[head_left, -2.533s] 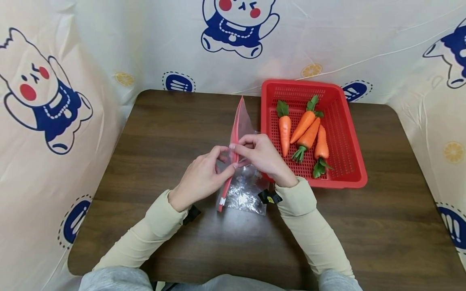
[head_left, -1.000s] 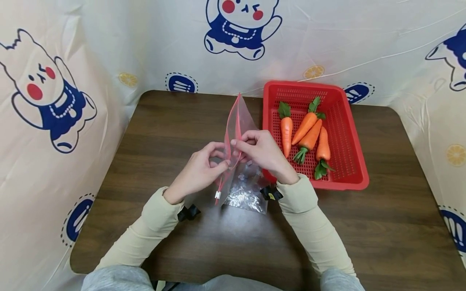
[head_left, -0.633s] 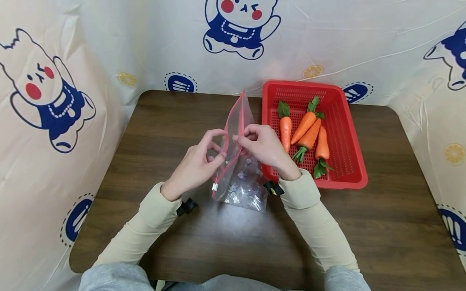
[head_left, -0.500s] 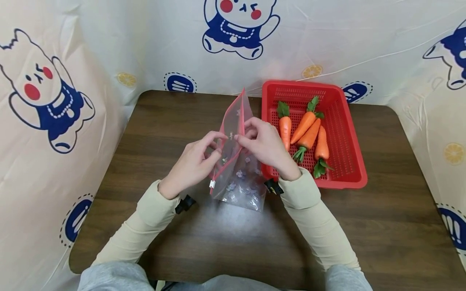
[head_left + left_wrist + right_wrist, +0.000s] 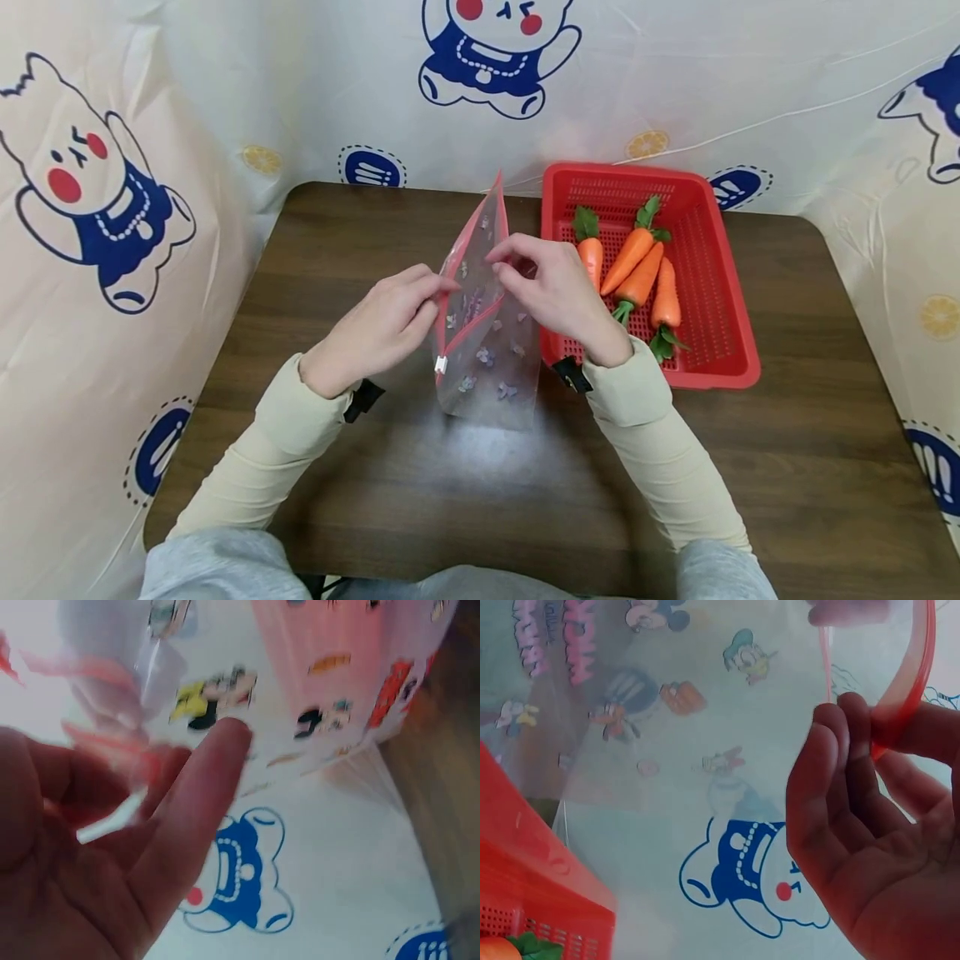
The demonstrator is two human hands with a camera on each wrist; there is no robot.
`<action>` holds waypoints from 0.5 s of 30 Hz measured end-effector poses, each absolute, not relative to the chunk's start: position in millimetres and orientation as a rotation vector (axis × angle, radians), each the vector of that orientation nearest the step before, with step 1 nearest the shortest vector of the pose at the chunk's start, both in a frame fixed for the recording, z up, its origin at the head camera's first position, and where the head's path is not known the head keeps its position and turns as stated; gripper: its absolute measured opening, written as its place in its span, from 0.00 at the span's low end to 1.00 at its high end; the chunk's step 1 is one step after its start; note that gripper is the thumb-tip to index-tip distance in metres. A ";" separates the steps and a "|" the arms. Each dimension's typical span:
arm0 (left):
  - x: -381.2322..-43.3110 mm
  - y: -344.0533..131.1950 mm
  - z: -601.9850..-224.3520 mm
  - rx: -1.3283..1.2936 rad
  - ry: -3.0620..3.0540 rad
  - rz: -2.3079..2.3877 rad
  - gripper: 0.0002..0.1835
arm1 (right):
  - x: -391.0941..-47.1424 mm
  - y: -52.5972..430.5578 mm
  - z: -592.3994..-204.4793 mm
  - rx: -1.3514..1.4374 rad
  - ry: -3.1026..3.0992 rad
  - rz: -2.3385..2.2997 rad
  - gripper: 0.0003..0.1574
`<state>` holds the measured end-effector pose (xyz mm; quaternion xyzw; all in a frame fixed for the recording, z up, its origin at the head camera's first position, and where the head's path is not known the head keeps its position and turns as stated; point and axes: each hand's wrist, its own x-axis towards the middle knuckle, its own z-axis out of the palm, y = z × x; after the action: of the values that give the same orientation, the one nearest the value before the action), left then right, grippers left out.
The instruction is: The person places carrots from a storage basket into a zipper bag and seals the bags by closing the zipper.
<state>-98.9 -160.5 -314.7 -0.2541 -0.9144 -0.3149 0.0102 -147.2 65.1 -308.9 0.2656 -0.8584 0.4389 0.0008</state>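
Note:
A clear slider zip bag with small cartoon prints stands over the middle of the table, its pink-red rim spread apart. The white slider sits at the rim's near end. My left hand holds the left side of the rim with curled fingers; the left wrist view shows its thumb lying off the strip. On the other side, my right hand pinches the right rim, and the red strip runs between thumb and fingers in the right wrist view.
A red plastic basket stands right of the bag, close to my right wrist. Several orange carrots with green tops lie in it. The dark wood table is bordered by a white printed cloth.
The two rim edges have come apart from nearly together, and the mouth has widened. My left hand has moved up and left; my right hand slightly up and right. The basket has stayed put.

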 end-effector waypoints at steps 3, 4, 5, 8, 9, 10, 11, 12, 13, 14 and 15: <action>-97.5 -164.2 -309.5 -0.868 -2.875 -0.853 0.18 | -148.1 67.4 -307.1 0.888 -2.725 1.338 0.12; -97.1 -165.3 -308.1 -0.884 -2.874 -0.804 0.19 | -148.6 68.5 -306.3 0.900 -2.729 1.323 0.12; -96.5 -166.3 -306.5 -0.900 -2.870 -0.763 0.19 | -149.1 69.7 -305.3 0.906 -2.732 1.308 0.12; -96.2 -168.9 -304.5 -0.952 -2.835 -0.635 0.19 | -150.5 73.6 -302.8 0.916 -2.738 1.262 0.12; -96.1 -169.5 -304.7 -0.962 -2.822 -0.599 0.18 | -151.0 74.8 -302.1 0.918 -2.739 1.252 0.12; -96.0 -170.0 -305.0 -0.972 -2.806 -0.563 0.17 | -151.4 75.8 -301.6 0.919 -2.741 1.246 0.11; -95.9 -170.5 -305.7 -0.976 -2.794 -0.536 0.16 | -151.6 76.8 -301.1 0.915 -2.744 1.241 0.11; -96.1 -171.1 -306.6 -0.973 -2.784 -0.509 0.15 | -151.8 77.6 -300.8 0.909 -2.747 1.240 0.11; -96.3 -171.7 -307.5 -0.965 -2.779 -0.487 0.13 | -152.1 78.6 -300.7 0.899 -2.752 1.238 0.11; -96.4 -172.4 -308.3 -0.951 -2.779 -0.469 0.12 | -152.1 79.6 -300.7 0.888 -2.757 1.239 0.11; -96.6 -173.2 -308.8 -0.935 -2.782 -0.451 0.11 | -152.3 80.7 -301.1 0.873 -2.763 1.242 0.11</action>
<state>-96.6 -173.2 -308.8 -0.3137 -0.9334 -0.1514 0.0859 -152.3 80.7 -301.1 0.2770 -0.8764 0.3939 -0.0054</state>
